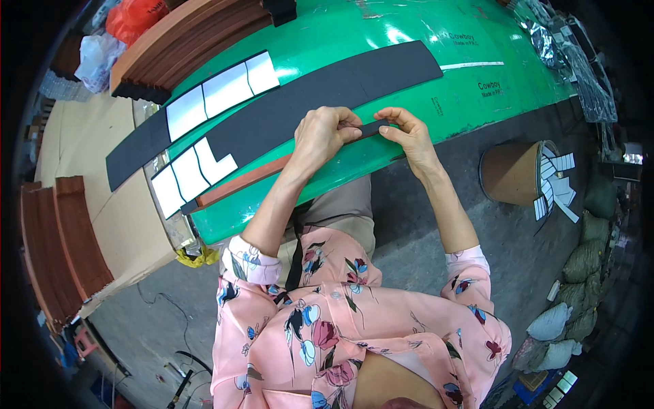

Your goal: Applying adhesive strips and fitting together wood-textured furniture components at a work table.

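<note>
My left hand [320, 136] and my right hand [407, 133] meet over a green table [409, 41]. Both pinch the end of a narrow dark strip [371, 127] that lies on a long reddish-brown strip [245, 177] at the table's near edge. Just beyond my hands lies a wide black foam strip [320, 95], running from the left to the far right. White backing-paper pieces [221, 88] sit on the far side of it, and more white pieces [191, 172] lie near the left end of the brown strip.
A stack of brown strips [184, 41] rests at the far left of the table. More brown strips [65, 245] lie on cardboard at the left. A brown barrel [514, 174] holding white paper scraps stands on the grey floor at the right, with filled sacks [579, 273] beyond.
</note>
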`<state>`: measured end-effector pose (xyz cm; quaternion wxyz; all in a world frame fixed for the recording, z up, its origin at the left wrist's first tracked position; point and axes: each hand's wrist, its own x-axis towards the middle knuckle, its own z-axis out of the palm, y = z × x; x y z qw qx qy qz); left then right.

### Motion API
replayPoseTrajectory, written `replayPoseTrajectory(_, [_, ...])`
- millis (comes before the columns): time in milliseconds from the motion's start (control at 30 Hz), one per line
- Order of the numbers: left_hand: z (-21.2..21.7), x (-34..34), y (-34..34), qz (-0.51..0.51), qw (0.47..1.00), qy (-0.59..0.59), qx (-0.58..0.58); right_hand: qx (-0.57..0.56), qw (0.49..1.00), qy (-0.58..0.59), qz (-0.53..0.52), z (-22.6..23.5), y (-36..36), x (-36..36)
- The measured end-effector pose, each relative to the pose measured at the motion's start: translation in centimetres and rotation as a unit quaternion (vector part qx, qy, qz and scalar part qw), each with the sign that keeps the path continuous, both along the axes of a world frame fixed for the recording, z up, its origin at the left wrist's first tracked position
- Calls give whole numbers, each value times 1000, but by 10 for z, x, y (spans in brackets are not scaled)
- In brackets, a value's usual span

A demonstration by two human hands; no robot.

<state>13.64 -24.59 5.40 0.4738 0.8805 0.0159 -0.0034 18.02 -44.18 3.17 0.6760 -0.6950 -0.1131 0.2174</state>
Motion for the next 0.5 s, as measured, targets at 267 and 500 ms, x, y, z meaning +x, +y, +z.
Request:
replayPoseTrajectory(267, [-6,19,9,-72,995,30,-58,-8,1000,25,-3,0,-5,-1])
replayPoseTrajectory(500, [-8,-17,25,3,967,-203,153,-39,999,-8,17,-1,12,-3])
